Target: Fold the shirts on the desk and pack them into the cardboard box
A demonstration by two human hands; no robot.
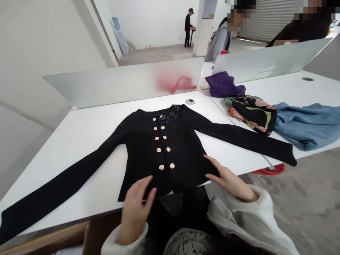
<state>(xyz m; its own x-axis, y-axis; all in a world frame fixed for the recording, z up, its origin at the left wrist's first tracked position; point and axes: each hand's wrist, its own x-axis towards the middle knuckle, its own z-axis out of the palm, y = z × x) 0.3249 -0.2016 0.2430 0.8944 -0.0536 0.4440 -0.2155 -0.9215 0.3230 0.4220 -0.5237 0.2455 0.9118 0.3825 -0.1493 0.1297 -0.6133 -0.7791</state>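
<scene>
A black jacket [143,152] lies front side up on the white table, both sleeves spread out to the sides. Two rows of gold buttons run down its front, and dark rosette trim sits at one side of the neckline. Over the lower left part of the jacket is my left hand [136,205], fingers apart and holding nothing; whether it touches the cloth I cannot tell. My right hand [225,177] is at the jacket's lower right edge, thumb and fingers spread, with the fingertips at the fabric.
Right of the jacket lie a purple cloth [224,85], a floral cloth [255,113] and a blue denim garment [308,124]. Frosted dividers [119,83] stand along the table's back. An open cardboard box [79,237] is below the front edge. Several people are beyond the dividers.
</scene>
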